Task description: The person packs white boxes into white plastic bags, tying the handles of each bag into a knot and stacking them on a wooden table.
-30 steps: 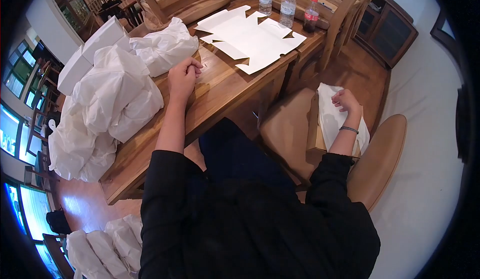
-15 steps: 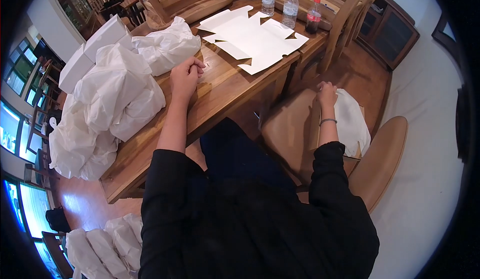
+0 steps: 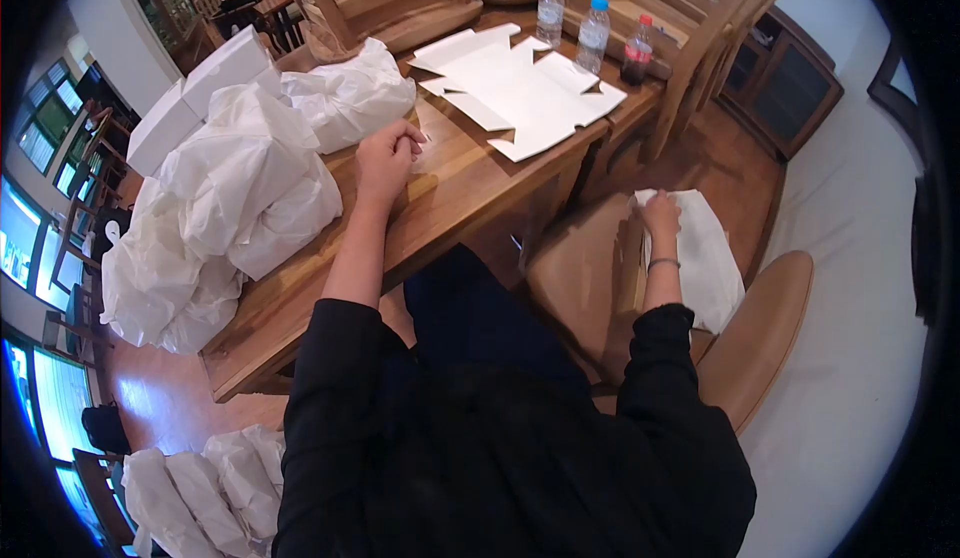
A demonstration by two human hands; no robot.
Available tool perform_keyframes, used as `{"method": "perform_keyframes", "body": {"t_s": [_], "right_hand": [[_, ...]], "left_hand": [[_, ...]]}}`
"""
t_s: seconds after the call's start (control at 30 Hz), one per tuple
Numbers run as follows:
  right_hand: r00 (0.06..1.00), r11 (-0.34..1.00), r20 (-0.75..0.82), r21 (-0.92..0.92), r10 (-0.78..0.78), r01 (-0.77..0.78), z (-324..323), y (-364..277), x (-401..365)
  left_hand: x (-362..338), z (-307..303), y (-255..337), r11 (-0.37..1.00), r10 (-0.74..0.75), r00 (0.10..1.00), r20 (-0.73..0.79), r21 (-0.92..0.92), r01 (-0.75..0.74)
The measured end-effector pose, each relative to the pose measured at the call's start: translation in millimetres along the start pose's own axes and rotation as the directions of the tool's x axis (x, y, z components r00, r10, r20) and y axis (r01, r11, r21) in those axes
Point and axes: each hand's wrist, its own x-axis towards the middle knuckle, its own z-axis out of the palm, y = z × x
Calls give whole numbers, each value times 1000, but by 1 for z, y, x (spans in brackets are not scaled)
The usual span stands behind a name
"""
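Observation:
My left hand (image 3: 388, 161) rests on the wooden table (image 3: 450, 198) with its fingers curled in and nothing showing in them. Low on the right, my right hand (image 3: 660, 216) is closed on the upper edge of a flat white plastic bag (image 3: 705, 258). The bag lies over an open cardboard box, which it mostly hides, on the tan chair (image 3: 580, 268). Beyond my left hand lies a flat, unfolded white box blank (image 3: 525, 93) with cut flaps. White bundled bags (image 3: 250, 168) are heaped on the table to the left of that hand.
Two water bottles (image 3: 592, 36) and a red-capped cola bottle (image 3: 637, 53) stand behind the blank. Upturned wooden chairs (image 3: 400, 8) crowd the table's far side. White boxes (image 3: 215, 73) sit behind the bundles. More white bundles (image 3: 205, 488) are at lower left. A wall (image 3: 860, 208) runs along the right.
My right hand has drawn the white bag's edge up and outward, so it covers more of the cardboard box. My left hand keeps its place on the table. The view has shifted slightly.

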Motion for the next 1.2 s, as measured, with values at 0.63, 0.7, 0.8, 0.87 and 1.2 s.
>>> {"method": "perform_keyframes", "body": {"t_s": [0.63, 0.7, 0.8, 0.87, 1.2], "right_hand": [[977, 984, -110, -20, -180, 179, 20, 5, 27], [978, 980, -68, 11, -199, 200, 17, 15, 33], [974, 973, 5, 46, -226, 226, 9, 26, 39], [972, 971, 38, 69, -232, 229, 8, 34, 47], [966, 955, 183, 264, -185, 133, 6, 53, 59]], "left_hand": [[-4, -5, 9, 998, 35, 998, -48, 54, -32], [-3, -4, 8, 999, 5, 999, -38, 41, -4], [-2, -3, 8, 1000, 10, 999, -31, 29, -9], [-2, -3, 7, 1000, 10, 1000, -30, 28, -9], [-1, -2, 3, 1000, 9, 1000, -30, 19, -9]]}}
